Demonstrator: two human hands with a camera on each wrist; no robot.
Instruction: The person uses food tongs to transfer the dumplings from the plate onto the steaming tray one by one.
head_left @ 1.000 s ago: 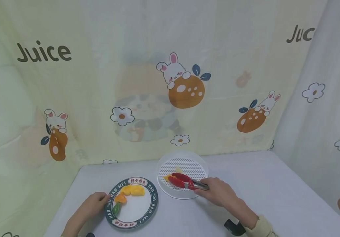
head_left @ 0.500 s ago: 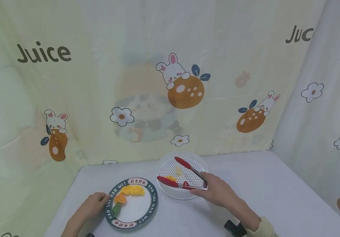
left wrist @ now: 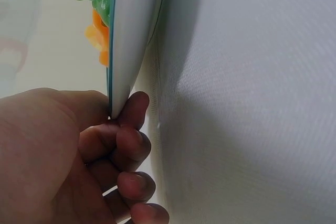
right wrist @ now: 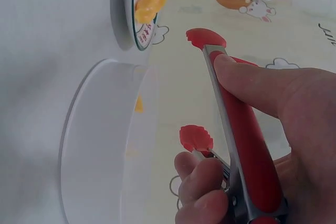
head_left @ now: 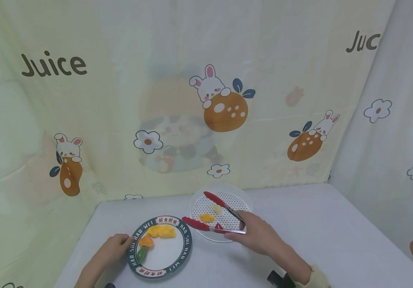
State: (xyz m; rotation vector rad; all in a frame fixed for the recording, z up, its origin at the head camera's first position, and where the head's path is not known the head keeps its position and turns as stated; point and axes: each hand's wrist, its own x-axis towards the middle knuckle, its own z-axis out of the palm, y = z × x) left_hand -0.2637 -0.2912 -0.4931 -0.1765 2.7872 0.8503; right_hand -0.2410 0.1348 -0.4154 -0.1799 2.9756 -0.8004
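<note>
Tongs (head_left: pixel 198 224) in R hand (head_left: pixel 258 234), plate (head_left: pixel 166 252) pinched w/ L hand (head_left: pixel 112 249).

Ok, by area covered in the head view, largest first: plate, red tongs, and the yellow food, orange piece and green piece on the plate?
1. plate
2. red tongs
3. yellow food
4. orange piece and green piece: too alike to rank.
</note>
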